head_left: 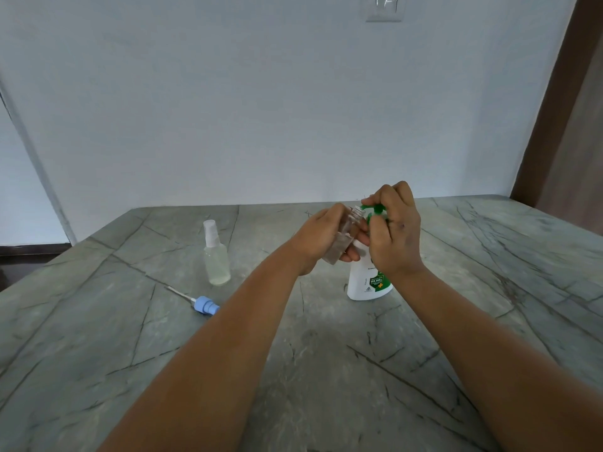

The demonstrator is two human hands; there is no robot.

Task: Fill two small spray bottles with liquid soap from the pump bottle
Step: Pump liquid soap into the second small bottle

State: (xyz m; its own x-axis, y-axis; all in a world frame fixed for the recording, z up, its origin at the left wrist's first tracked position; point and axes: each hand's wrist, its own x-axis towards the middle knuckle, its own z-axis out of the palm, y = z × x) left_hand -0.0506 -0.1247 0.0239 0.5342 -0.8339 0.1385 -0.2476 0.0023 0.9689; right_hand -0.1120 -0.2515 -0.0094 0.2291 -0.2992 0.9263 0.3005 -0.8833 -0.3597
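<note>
My left hand [321,238] grips an uncapped clear small spray bottle [346,233], tilted so its open threaded neck sits just under the nozzle of the green pump head [376,210]. My right hand [393,230] curls over that pump head from above. The white pump bottle [368,282] with a green label stands on the table under both hands. A second small spray bottle [216,256], with a white sprayer cap and pale liquid at its bottom, stands upright to the left. A blue sprayer cap [205,305] with its dip tube lies on the table in front of it.
The grey-green marbled table [326,353] reaches to a white wall behind. A brown wooden door frame [561,109] stands at the far right. The table's left edge drops off near a dark floor strip.
</note>
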